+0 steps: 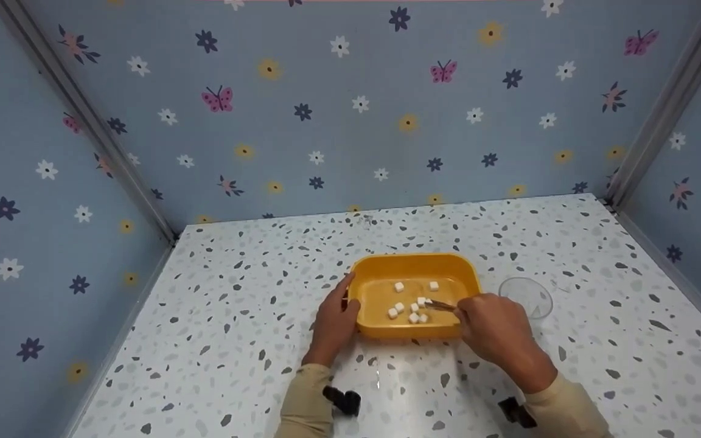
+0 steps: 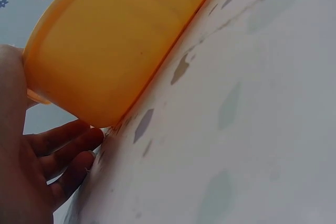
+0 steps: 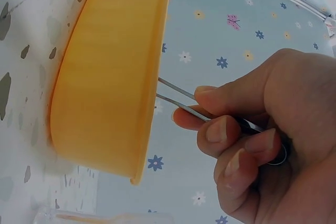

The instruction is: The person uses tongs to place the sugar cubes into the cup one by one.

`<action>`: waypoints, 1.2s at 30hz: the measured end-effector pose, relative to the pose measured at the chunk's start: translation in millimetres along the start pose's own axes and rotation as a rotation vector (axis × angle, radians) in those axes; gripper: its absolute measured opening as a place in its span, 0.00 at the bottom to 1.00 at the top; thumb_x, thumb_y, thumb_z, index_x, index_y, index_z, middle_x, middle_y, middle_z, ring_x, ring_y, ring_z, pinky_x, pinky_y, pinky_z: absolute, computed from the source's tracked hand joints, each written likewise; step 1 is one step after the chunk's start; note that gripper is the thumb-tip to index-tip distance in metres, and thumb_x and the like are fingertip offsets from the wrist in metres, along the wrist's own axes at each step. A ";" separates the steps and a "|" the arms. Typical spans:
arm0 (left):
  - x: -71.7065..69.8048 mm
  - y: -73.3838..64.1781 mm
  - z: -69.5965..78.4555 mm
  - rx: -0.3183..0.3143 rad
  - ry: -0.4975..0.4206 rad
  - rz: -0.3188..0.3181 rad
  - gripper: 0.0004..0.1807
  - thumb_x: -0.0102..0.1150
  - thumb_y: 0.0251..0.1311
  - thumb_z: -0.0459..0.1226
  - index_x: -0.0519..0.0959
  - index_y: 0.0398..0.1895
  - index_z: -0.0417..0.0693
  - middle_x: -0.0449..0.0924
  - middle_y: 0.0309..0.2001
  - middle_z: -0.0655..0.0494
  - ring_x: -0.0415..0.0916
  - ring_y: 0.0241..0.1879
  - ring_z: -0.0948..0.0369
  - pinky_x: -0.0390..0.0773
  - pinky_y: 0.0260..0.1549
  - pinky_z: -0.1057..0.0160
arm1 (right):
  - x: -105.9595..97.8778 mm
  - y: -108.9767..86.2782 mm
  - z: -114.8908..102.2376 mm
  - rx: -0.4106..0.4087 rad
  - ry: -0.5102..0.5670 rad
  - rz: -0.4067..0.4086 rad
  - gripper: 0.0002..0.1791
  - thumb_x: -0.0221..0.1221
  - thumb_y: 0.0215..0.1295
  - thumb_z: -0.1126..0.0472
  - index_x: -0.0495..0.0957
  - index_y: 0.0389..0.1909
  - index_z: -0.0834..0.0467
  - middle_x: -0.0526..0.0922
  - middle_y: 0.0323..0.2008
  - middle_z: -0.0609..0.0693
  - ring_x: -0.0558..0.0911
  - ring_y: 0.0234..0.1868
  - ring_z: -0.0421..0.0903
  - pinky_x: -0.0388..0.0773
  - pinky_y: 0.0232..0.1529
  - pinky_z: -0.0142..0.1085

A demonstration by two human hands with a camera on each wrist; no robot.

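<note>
A yellow plastic tray (image 1: 381, 331) with raised sides stands on the table, several small white cubes (image 1: 414, 317) lying on its floor. At its left end my left hand (image 1: 333, 322) grips the rim, the thumb on top and the other fingers (image 2: 68, 148) low along the outside. My right hand (image 1: 496, 325) pinches metal tweezers (image 1: 442, 305) between thumb and fingers over the tray's right side. Their tips reach down to a white cube (image 1: 421, 301) in the middle. In the right wrist view the two prongs stand slightly apart, their tips hidden behind the tray wall.
Right of the tray, just beyond my right hand, stands a clear round bowl (image 1: 527, 297). The speckled white table (image 1: 253, 292) meets a flowered blue wall (image 1: 338, 146) at the back, with side panels left and right.
</note>
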State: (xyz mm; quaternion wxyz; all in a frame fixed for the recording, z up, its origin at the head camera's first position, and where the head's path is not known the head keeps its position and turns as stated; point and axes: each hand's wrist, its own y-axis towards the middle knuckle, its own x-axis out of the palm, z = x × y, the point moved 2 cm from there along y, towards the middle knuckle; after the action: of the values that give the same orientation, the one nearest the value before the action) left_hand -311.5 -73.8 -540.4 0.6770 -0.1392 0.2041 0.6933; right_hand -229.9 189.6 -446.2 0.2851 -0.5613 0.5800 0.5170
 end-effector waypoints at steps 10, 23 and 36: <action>0.3 -0.1 -0.1 0.008 0.006 0.001 0.31 0.49 0.70 0.41 0.63 0.76 0.67 0.72 0.66 0.56 0.72 0.55 0.59 0.70 0.59 0.52 | -6.6 -1.8 0.0 -0.009 0.012 0.066 0.07 0.63 0.63 0.63 0.85 0.26 0.57 0.71 0.18 0.45 0.67 0.18 0.44 0.64 0.20 0.38; -0.1 1.1 -0.8 0.022 0.007 -0.001 0.31 0.50 0.69 0.40 0.64 0.76 0.64 0.74 0.64 0.56 0.73 0.55 0.59 0.70 0.59 0.53 | -18.4 -3.4 1.0 -0.013 -0.017 0.096 0.08 0.64 0.64 0.62 0.84 0.25 0.58 0.72 0.18 0.45 0.67 0.19 0.44 0.66 0.21 0.39; 0.3 -0.2 -0.6 0.024 0.004 0.000 0.31 0.50 0.69 0.41 0.63 0.76 0.65 0.74 0.64 0.56 0.73 0.55 0.59 0.71 0.58 0.52 | -33.3 -4.9 13.7 0.005 -0.033 0.141 0.09 0.63 0.65 0.61 0.89 0.35 0.61 0.85 0.27 0.51 0.79 0.26 0.48 0.77 0.28 0.47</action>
State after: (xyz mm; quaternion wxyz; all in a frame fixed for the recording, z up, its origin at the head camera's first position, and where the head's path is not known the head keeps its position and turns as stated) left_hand -311.3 -73.8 -541.1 0.6781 -0.1325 0.2136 0.6907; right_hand -221.7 214.9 -421.3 0.2589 -0.5099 0.6146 0.5434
